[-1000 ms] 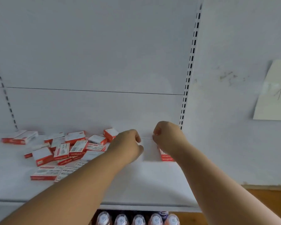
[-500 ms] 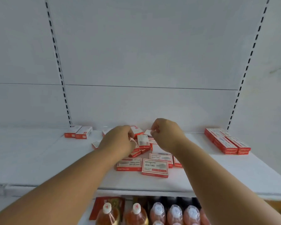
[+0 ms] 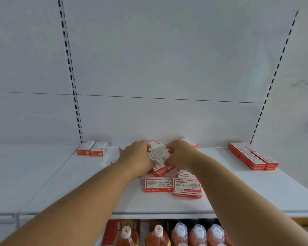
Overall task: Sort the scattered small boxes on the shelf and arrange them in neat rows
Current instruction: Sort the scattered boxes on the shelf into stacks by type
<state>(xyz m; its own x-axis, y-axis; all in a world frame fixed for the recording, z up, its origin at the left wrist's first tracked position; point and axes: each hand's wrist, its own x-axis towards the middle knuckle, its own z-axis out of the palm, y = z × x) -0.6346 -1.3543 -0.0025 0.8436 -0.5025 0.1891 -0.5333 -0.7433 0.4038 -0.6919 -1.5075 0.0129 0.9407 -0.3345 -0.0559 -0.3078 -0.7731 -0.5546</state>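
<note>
Red-and-white small boxes lie in a loose heap point(image 3: 160, 170) at the middle of the frame, on the white shelf point(image 3: 78, 183); your left hand point(image 3: 136, 158) and right hand point(image 3: 180, 153) meet over it, close together, fingers curled round one pale box point(image 3: 159, 155) held tilted between them (each hand grips an end of it). Just below the heap, two boxes lie flat and face up: one point(image 3: 158, 184) left of centre, another point(image 3: 187, 188) touching its right side. At centre left, a pair of boxes point(image 3: 92, 148) sits side by side against the back panel; at centre right, a tidy block of boxes point(image 3: 252, 158) stands in rows, well apart from the heap. Bottles point(image 3: 180, 234) with pale caps show under the shelf, at the bottom edge.
</note>
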